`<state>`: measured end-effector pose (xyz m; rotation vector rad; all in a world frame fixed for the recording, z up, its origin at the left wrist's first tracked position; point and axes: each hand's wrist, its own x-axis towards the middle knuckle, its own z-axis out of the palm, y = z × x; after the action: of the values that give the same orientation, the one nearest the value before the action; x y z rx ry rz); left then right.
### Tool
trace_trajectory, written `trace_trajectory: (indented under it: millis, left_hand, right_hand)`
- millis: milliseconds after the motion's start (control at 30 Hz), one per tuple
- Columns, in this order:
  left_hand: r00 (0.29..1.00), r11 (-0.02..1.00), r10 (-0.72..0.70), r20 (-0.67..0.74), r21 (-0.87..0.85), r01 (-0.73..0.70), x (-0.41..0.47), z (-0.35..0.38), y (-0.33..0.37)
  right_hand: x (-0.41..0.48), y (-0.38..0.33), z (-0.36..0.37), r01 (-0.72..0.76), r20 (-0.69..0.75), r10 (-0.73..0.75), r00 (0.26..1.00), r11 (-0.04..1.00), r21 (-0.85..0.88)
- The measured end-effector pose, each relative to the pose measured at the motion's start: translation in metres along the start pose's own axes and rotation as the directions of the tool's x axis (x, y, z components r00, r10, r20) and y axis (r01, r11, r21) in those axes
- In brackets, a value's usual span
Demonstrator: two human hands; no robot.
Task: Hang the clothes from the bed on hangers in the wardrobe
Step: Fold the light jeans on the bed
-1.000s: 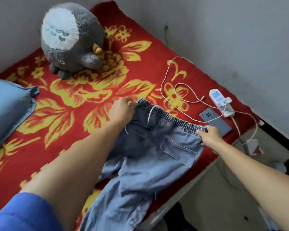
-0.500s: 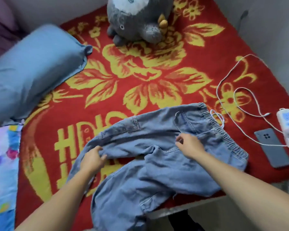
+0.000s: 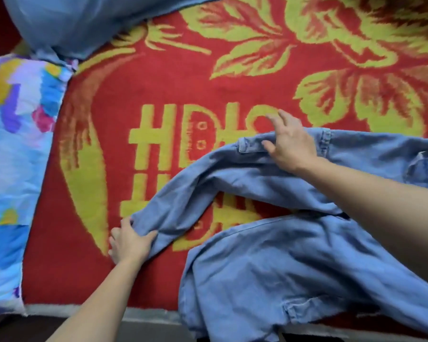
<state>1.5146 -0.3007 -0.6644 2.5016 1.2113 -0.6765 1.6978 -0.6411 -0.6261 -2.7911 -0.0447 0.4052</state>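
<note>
- Has the denim trousers (image 3: 294, 262) lying on the bed, at the near right of the red flowered blanket (image 3: 158, 90); upper leg stretched out to the left, lower leg bunched at the bed's near edge (image 3: 84, 311) and spilling over it.
- Grips the hem end of the upper leg with the left hand (image 3: 129, 241), thumb on top of the denim, fingers (image 3: 115, 245) curled at its edge against the blanket.
- Holds the right hand (image 3: 290, 146) over the same leg beside a pocket flap, fingers (image 3: 282, 119) straight and spread, clasping nothing; cannot tell through the blur whether the palm touches the cloth.
- Against half a second back: has slid the left hand from mid-leg out to the hem, has let go of the pinch near the crotch and carried the right hand up the leg, and has drawn that leg longer and farther left.
- Looks from closer and farther left than before, with the waistband end now cut off by the right side of the view.
- Shows yellow leaves and block lettering on the blanket, partly covered by the two legs.
- Has a blue pillow (image 3: 72, 23) at the far left of the bed, well apart from the trousers, and a multicoloured quilt (image 3: 15, 149) along the left side, meeting the pillow's corner.
- Shows a dark strip of floor (image 3: 35, 329) below the bed's edge.
</note>
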Motion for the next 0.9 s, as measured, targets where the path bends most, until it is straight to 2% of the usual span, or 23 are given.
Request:
trace_trajectory:
  millis: [67, 133, 200, 267, 333, 400, 467, 500, 567, 633, 667, 700, 767, 833, 900]
  left_hand:
    - [0.999, 0.989, -0.023, -0.026, -0.144, 0.019, 0.019, -0.009, -0.008]
    - [0.996, 0.970, -0.049, 0.071, -0.233, 0.064, 0.044, -0.019, -0.014]
    - [0.972, 0.960, 0.035, 0.230, -0.280, 0.032, 0.063, -0.033, -0.012]
    - [0.945, 0.960, 0.153, 0.288, -0.271, -0.073, 0.080, -0.059, 0.006]
    - [0.943, 0.943, 0.266, 0.199, -0.256, -0.212, 0.105, -0.093, 0.037]
    - [0.919, 0.892, 0.395, 0.009, -0.244, -0.381, 0.132, -0.134, 0.075]
    - [0.835, 0.831, 0.498, -0.232, -0.146, -0.536, 0.157, -0.165, 0.108]
    - [0.795, 0.821, 0.518, -0.315, -0.077, -0.565, 0.165, -0.172, 0.120]
    - [0.789, 0.854, 0.466, -0.401, -0.027, -0.519, 0.170, -0.173, 0.134]
    - [0.859, 0.906, 0.348, -0.375, -0.099, -0.411, 0.167, -0.153, 0.129]
    - [0.914, 0.930, 0.261, -0.310, -0.173, -0.324, 0.163, -0.139, 0.122]
    - [0.962, 0.948, 0.163, -0.220, -0.236, -0.214, 0.159, -0.122, 0.110]
    - [0.994, 0.966, 0.035, -0.100, -0.252, -0.059, 0.146, -0.087, 0.085]
    - [0.992, 0.968, 0.048, -0.114, -0.240, -0.074, 0.134, -0.063, 0.067]
    - [0.973, 0.939, 0.155, -0.171, -0.281, -0.199, 0.135, -0.060, 0.058]
  right_hand:
    - [0.022, -0.007, 0.006, -0.104, 0.117, 0.111, 0.987, 0.992, -0.065]
    - [0.032, -0.012, 0.007, -0.162, 0.176, 0.173, 0.969, 0.984, -0.072]
    - [0.037, -0.015, 0.003, -0.188, 0.140, 0.188, 0.972, 0.982, -0.014]
    - [0.040, -0.019, -0.008, -0.233, 0.065, 0.229, 0.971, 0.971, 0.057]
    - [0.048, -0.019, -0.020, -0.281, 0.003, 0.282, 0.959, 0.954, 0.109]
    - [0.059, -0.016, -0.027, -0.301, -0.070, 0.313, 0.947, 0.943, 0.146]
    - [0.068, -0.014, -0.029, -0.306, -0.158, 0.329, 0.931, 0.940, 0.154]
    - [0.069, -0.014, -0.027, -0.299, -0.196, 0.323, 0.926, 0.944, 0.141]
    - [0.060, -0.021, -0.017, -0.230, -0.250, 0.244, 0.937, 0.970, 0.083]
    - [0.040, -0.034, 0.002, -0.099, -0.284, 0.100, 0.954, 0.995, 0.020]
    - [0.027, -0.041, 0.014, -0.037, -0.258, 0.035, 0.965, 0.999, -0.001]
    - [0.014, -0.049, 0.028, 0.002, -0.181, -0.005, 0.983, 1.000, -0.016]
    - [-0.009, -0.061, 0.056, 0.001, 0.065, 0.005, 0.998, 0.997, -0.080]
    - [-0.026, -0.064, 0.078, -0.026, 0.222, 0.070, 0.973, 0.981, -0.194]
    - [-0.031, -0.061, 0.088, -0.039, 0.194, 0.083, 0.978, 0.975, -0.217]
